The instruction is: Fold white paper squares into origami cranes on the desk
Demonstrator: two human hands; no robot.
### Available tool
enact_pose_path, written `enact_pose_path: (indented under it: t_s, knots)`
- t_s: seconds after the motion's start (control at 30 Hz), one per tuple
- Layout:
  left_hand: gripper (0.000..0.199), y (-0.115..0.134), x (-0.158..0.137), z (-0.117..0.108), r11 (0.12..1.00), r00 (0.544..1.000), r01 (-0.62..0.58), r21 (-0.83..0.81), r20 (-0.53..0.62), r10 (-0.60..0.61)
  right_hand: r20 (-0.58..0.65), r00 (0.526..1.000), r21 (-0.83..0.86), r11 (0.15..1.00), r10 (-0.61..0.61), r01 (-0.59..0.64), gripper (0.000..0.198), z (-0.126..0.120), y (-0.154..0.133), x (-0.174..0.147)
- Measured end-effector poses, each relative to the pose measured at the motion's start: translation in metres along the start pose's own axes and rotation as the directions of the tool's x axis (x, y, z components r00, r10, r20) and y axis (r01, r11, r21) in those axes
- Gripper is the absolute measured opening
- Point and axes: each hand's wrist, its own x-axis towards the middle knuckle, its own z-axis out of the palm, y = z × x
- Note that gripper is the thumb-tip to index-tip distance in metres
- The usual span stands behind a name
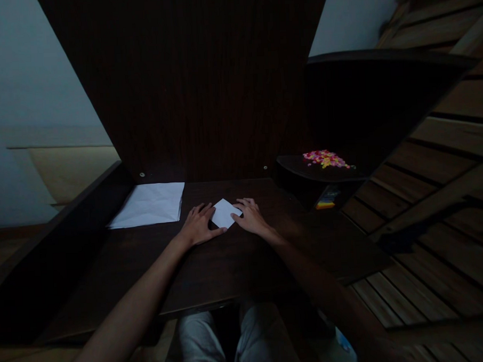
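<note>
A small white square of paper [224, 214] lies on the dark wooden desk, turned so that one corner points toward me; it looks folded, though its layers cannot be made out. My left hand [199, 224] rests at its left side with the fingers spread, the thumb reaching to the near corner. On the other side is my right hand [249, 215]. Its thumb lies on the paper near the right corner, and its fingers stretch along the far right edge. Both hands touch the paper against the desktop, fingers apart.
Larger white sheets [152, 203] lie at the desk's back left, beside a raised side panel [68, 236]. On a low curved shelf [297, 168] at the right is a heap of small pink, red and yellow pieces [326, 158]. A tall dark panel [189, 87] stands behind.
</note>
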Motion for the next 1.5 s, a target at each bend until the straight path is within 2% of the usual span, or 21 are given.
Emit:
enact_pose_path:
  t_s: [0.13,0.27,0.6,0.77,0.9,1.1,1.27,1.5]
  knots:
    - [0.099,0.001,0.0,0.0,0.994,0.999,0.03,0.109,0.021,-0.032,0.017,1.0,-0.017,1.0,0.016,-0.016,0.038,-0.002,-0.001,0.001]
    - [0.102,0.001,0.0,0.0,0.985,0.997,0.066,0.161,0.027,-0.071,0.009,1.0,-0.022,0.999,0.023,-0.023,0.037,-0.003,-0.001,0.001]
    - [0.088,0.001,-0.001,-0.002,0.987,1.0,-0.022,0.158,-0.011,0.024,0.016,1.0,-0.034,0.999,0.014,-0.014,0.037,-0.006,-0.004,0.0]
    - [0.083,0.002,-0.001,-0.002,0.988,0.999,-0.036,0.149,-0.024,0.04,0.021,0.995,-0.009,0.996,-0.093,0.093,0.043,-0.003,0.0,0.001]
    - [0.075,0.0,0.0,0.0,0.992,0.997,-0.038,0.119,-0.058,0.045,0.089,0.973,0.006,0.977,-0.213,0.213,0.041,0.002,0.005,0.001]
    - [0.044,0.001,0.001,-0.005,1.0,0.99,-0.001,-0.011,-0.139,-0.001,0.098,0.973,-0.001,0.978,-0.208,0.209,0.039,0.002,0.006,0.002]
    - [0.049,0.004,0.0,-0.01,0.994,0.981,0.035,-0.105,-0.185,-0.055,0.091,0.973,0.011,0.977,-0.211,0.211,0.038,0.001,0.004,0.001]
    - [0.047,0.003,0.0,-0.01,0.99,0.983,0.007,-0.14,-0.183,-0.033,0.11,0.971,0.002,0.977,-0.211,0.212,0.037,0.0,0.003,0.0]
